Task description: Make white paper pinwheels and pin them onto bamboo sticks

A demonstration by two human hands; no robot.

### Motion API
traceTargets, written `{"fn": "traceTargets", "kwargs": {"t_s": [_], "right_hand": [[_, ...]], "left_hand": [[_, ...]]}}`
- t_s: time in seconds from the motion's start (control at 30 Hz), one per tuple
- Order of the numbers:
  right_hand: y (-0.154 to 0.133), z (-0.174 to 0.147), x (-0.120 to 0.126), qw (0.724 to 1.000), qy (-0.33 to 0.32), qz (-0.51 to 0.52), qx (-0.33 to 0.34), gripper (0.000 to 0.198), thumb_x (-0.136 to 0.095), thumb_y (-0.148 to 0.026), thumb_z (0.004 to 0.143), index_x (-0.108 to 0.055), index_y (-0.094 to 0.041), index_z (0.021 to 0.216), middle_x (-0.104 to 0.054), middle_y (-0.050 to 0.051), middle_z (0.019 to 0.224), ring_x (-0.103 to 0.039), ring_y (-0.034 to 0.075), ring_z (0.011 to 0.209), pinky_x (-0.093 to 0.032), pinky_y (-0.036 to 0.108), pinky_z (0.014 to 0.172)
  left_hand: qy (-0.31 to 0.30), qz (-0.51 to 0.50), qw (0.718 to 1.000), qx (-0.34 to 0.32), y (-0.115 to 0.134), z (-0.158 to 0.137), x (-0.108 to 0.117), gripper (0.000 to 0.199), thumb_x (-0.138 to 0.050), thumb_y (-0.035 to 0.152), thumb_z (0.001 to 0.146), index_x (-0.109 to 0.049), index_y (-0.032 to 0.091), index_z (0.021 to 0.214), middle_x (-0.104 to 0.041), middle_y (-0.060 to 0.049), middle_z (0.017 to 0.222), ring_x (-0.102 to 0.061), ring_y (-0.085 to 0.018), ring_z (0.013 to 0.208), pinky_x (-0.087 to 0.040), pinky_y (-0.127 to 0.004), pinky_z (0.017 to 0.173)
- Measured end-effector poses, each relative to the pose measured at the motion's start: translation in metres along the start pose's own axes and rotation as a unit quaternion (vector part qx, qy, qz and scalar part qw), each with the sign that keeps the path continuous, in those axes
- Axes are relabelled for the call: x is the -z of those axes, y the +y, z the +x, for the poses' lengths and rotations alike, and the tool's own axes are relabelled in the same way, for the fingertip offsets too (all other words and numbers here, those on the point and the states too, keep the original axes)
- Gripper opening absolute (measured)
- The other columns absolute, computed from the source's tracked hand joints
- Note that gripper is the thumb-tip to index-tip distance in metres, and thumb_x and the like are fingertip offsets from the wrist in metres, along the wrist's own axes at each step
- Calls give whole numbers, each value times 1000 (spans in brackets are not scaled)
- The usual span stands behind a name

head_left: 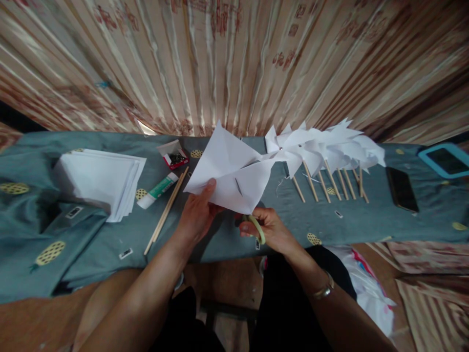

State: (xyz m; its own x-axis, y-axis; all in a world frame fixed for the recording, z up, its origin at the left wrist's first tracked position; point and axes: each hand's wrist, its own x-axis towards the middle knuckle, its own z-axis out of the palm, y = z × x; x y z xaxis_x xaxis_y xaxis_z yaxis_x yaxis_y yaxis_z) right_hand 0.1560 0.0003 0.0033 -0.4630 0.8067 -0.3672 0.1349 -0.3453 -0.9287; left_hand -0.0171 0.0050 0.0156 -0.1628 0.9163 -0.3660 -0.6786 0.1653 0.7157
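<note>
Left grip [198,211] pinching its near edge, a person holds a slit white sheet [223,159] above the desk [220,244], right grip [271,227] closed around scissors [259,230], where steady tension should keep cuts clean.

Paper [227,157] btwn glue [158,190] & pinwheels [328,149]

Patterned curtains [227,63] and a pineapple-print tablecloth [348,225] suggest a home.
</note>
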Motion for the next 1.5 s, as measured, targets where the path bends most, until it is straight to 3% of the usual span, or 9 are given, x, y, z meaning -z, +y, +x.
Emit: {"fn": "traceTargets", "kwargs": {"t_s": [0.33, 0.57, 0.87, 1.03, 1.2, 1.33, 1.43, 1.5], "right_hand": [[-10, 1, -5, 997, 27, 52, -46, 47, -92, -53, 42, -69, -17, 63, -61, -5, 49, -53, 8, 45, -42, 21, 46], [-8, 2, -5, 996, 24, 66, -47, 44, -94, -47, 42, -69, -16, 61, -60, -5, 48, -53, 8, 44, -42, 20, 46], [-3, 1, -5, 997, 28, 54, -42, 47, -91, -52, 48, -64, -15, 58, -60, -3, 48, -50, 7, 43, -36, 19, 42], [-5, -5, -3, 998, -3, 48, -51, 49, -91, -53, 46, -66, -16, 66, -62, -3, 52, -55, 10, 48, -40, 21, 46], [-7, -20, 7, 996, -69, -20, -46, 50, -83, -60, 59, -66, -15, 75, -66, 0, 62, -57, 11, 55, -41, 21, 50], [-7, -35, 27, 990, -95, -90, -47, 52, -81, -59, 64, -67, -16, 91, -60, -4, 62, -52, 10, 53, -36, 21, 49], [-9, -48, 47, 970, -56, -235, -32, 40, -78, -53, 70, -68, -17, 85, -57, -4, 60, -47, 10, 50, -31, 22, 46], [-12, -57, 61, 928, 17, -370, -28, 34, -77, -49, 72, -69, -18, 85, -58, -4, 57, -50, 12, 49, -31, 24, 46]], "left_hand": [[35, 18, 999, 22, 6, -3, -7, 18, -55, 19, 92, -66, 21, 106, -72, -3, 93, -67, -15, 73, -58, -22, 59], [27, 22, 999, 16, 4, -2, -4, 12, -60, 22, 90, -66, 21, 101, -72, -4, 94, -68, -17, 77, -58, -22, 61], [28, 13, 999, 12, 2, -3, -3, 22, -62, 20, 90, -63, 19, 112, -72, -2, 92, -68, -15, 75, -58, -22, 62], [36, 5, 999, 16, 0, -5, -7, 23, -58, 17, 91, -65, 20, 113, -73, -2, 96, -70, -18, 83, -58, -24, 69], [31, 0, 999, 10, 0, -7, -7, 13, -60, 16, 89, -68, 18, 99, -73, -2, 90, -69, -16, 79, -57, -23, 66], [33, -9, 999, -8, 2, -2, -3, 11, -60, 16, 89, -67, 18, 97, -72, 0, 88, -67, -14, 76, -56, -21, 65], [43, -16, 999, -16, 3, 3, 0, 11, -60, 16, 88, -66, 19, 96, -72, 0, 86, -68, -14, 73, -56, -21, 64], [50, -5, 999, -8, 1, 4, 1, 8, -62, 17, 86, -65, 19, 93, -71, 0, 81, -67, -14, 69, -55, -21, 61]]}}
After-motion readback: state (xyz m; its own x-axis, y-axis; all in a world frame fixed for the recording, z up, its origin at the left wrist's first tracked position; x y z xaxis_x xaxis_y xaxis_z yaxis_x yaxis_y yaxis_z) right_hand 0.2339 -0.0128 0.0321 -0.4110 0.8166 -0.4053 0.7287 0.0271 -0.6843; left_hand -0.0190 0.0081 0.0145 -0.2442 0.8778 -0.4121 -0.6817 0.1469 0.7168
